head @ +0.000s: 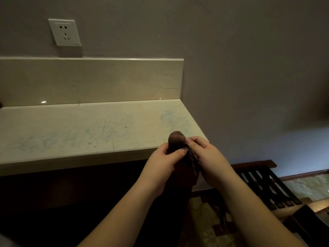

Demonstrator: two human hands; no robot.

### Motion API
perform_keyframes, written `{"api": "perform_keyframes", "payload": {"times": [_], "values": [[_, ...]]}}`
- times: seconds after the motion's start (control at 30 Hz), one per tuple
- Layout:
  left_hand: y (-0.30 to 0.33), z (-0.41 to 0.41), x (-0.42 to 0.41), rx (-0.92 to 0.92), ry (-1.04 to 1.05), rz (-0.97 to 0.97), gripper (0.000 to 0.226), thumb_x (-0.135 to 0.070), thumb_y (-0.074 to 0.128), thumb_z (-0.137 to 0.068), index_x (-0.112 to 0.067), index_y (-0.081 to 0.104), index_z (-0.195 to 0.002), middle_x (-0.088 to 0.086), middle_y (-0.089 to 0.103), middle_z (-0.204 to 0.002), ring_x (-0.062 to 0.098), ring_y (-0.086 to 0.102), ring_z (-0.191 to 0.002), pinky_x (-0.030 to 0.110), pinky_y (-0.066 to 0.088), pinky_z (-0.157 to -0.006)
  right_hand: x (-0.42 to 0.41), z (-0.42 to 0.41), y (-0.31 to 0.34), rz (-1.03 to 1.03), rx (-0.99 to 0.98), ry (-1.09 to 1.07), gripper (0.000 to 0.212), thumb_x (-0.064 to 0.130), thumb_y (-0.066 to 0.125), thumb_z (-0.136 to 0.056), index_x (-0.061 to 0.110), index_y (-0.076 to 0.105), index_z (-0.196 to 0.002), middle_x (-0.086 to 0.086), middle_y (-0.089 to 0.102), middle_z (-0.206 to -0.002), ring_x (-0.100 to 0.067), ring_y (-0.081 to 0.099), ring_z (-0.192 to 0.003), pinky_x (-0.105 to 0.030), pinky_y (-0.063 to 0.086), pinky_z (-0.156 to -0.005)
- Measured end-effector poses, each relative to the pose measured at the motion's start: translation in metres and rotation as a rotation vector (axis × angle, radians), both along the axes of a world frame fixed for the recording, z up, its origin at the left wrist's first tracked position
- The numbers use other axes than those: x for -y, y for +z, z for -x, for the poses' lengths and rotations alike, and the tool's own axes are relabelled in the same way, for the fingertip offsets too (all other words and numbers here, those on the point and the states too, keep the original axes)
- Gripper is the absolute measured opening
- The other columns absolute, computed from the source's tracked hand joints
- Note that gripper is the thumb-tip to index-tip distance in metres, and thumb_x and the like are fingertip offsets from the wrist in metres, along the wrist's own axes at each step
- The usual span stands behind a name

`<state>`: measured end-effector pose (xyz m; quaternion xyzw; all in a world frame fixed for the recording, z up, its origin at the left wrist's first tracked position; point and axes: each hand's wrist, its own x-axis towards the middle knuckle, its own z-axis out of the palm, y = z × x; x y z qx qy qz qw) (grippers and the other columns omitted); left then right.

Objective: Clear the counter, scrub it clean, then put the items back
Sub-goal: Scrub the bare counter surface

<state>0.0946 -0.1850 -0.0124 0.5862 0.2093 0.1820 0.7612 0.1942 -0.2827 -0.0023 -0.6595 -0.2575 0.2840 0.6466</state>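
Pale stone surface (71, 132) fills the left; at lower centre, left hand (163, 163) and right hand (208, 157) pinch a dark cloth (177, 139) between them, bunched end up, tail hanging down.

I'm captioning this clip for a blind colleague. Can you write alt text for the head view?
Both hands, left and right, hold a bunched dark brown cloth over the right front corner of a pale marble counter. The counter shows faint bluish smears. A white wall socket sits above the backsplash, and a dark slatted wooden rack stands to the right.
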Motion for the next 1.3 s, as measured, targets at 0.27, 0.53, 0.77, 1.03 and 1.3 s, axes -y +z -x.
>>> {"api": "perform_keyframes", "payload": {"times": [0.27,0.53,0.77,1.03,1.3], "values": [[-0.007,-0.004,0.015,0.093,0.001,0.146,0.023,0.001,0.059,-0.09,-0.007,0.065,-0.111,0.017,0.072,-0.103,0.028,0.071,-0.094,0.039,0.058,-0.079,0.042,0.014,-0.015,0.034,0.102,-0.052,0.02,0.029,0.051,-0.096,0.032,0.064,-0.111,0.01,0.071,-0.1,0.0,0.067,-0.089,-0.015,0.053,-0.067],[-0.007,-0.03,0.037,0.101,-0.07,0.153,0.026,0.001,0.054,-0.091,-0.009,0.057,-0.115,0.016,0.069,-0.095,0.026,0.067,-0.078,0.031,0.054,-0.063,0.079,-0.001,-0.016,0.069,0.102,-0.092,0.023,0.023,0.061,-0.091,0.035,0.062,-0.111,0.009,0.071,-0.101,-0.006,0.069,-0.09,-0.025,0.057,-0.077],[-0.016,-0.076,0.073,0.017,-0.268,0.008,0.064,-0.024,0.083,-0.069,-0.018,0.055,-0.126,0.008,0.071,-0.106,0.026,0.069,-0.098,0.043,0.056,-0.084,0.115,-0.032,-0.015,0.137,0.259,-0.292,0.006,0.028,0.062,-0.091,0.027,0.062,-0.096,0.007,0.068,-0.088,0.004,0.065,-0.073,-0.011,0.049,-0.056],[-0.017,-0.145,0.135,0.041,-0.384,0.119,0.042,-0.006,0.071,-0.077,-0.005,0.058,-0.118,0.013,0.071,-0.098,0.023,0.071,-0.083,0.028,0.054,-0.065,0.19,-0.109,-0.019,0.047,-0.044,-0.322,0.011,0.024,0.057,-0.093,0.017,0.065,-0.098,-0.002,0.072,-0.089,-0.01,0.07,-0.078,-0.019,0.054,-0.06],[-0.025,-0.222,0.205,-0.016,-0.454,0.234,0.045,-0.006,0.071,-0.078,-0.008,0.058,-0.121,0.013,0.071,-0.102,0.025,0.07,-0.089,0.03,0.056,-0.067,0.261,-0.19,-0.038,-0.233,-0.52,-0.299,0.025,0.019,0.046,-0.098,0.002,0.061,-0.109,-0.019,0.07,-0.104,-0.031,0.068,-0.099,-0.041,0.053,-0.086]]}}
